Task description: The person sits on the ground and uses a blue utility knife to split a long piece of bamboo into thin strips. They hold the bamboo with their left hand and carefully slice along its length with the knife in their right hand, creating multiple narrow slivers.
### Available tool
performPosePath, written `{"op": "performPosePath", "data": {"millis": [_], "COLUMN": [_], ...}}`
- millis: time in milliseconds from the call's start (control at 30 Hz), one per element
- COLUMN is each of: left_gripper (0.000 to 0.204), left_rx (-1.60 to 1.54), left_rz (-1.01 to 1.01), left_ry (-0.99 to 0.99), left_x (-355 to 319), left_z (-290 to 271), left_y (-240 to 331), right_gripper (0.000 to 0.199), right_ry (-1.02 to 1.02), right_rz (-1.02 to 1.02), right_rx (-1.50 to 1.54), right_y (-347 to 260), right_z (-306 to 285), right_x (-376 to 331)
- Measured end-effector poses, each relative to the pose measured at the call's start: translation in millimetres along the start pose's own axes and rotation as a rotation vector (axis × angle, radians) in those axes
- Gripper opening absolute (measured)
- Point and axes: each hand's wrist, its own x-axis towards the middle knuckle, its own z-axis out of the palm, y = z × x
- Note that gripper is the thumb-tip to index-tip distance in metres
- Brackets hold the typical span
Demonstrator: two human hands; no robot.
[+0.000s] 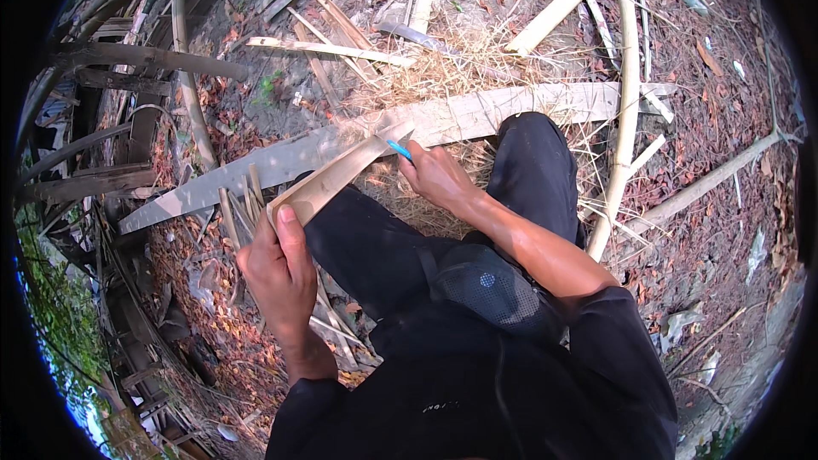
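My left hand (281,260) grips the near end of a split bamboo piece (332,177), thumb pressed on top. The piece slants away to the upper right over my left thigh. My right hand (436,175) is closed round a small blue-handled tool (398,149), which looks like a knife; its blue part pokes out beside the bamboo's far end. I cannot make out the blade clearly against the pale wood. Beyond both hands, a long flat plank (452,117) lies across the ground in front of my knees.
Thin straw-like shavings (464,68) pile beyond the plank. A bamboo pole (629,111) crosses the plank on the right, and another pale piece (562,4) lies farther off. Bamboo slats (332,53) lie scattered at the back. Stacked old wood (119,85) stands at the left.
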Motion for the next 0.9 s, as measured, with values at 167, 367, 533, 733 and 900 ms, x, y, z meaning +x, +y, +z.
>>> {"op": "performPosePath", "data": {"millis": [167, 367, 533, 733, 900], "left_gripper": [0.029, 0.037, 0.042, 0.046, 0.048], "left_rx": [0.046, -0.021, -0.073, -0.131, -0.185], "left_rz": [-0.011, -0.181, -0.204, -0.316, -0.32], "left_ry": [-0.055, -0.059, -0.003, 0.044, 0.027], "left_x": [-8, -21, -24, -26, -25], "left_z": [-6, -16, -5, -4, -1], "left_y": [-9, -28, -41, -43, -39], "right_gripper": [0.032, 0.038, 0.03, 0.026, 0.021], "right_ry": [0.029, -0.04, -0.014, 0.039, 0.127], "right_rz": [-0.049, 0.309, 0.049, -0.017, 0.141], "right_rx": [-0.23, 0.063, 0.155, -0.2, -0.436], "right_y": [79, 32, 5, 33, 130], "right_z": [35, 12, -11, 31, 59], "right_x": [1, 10, -6, -13, -35]}}
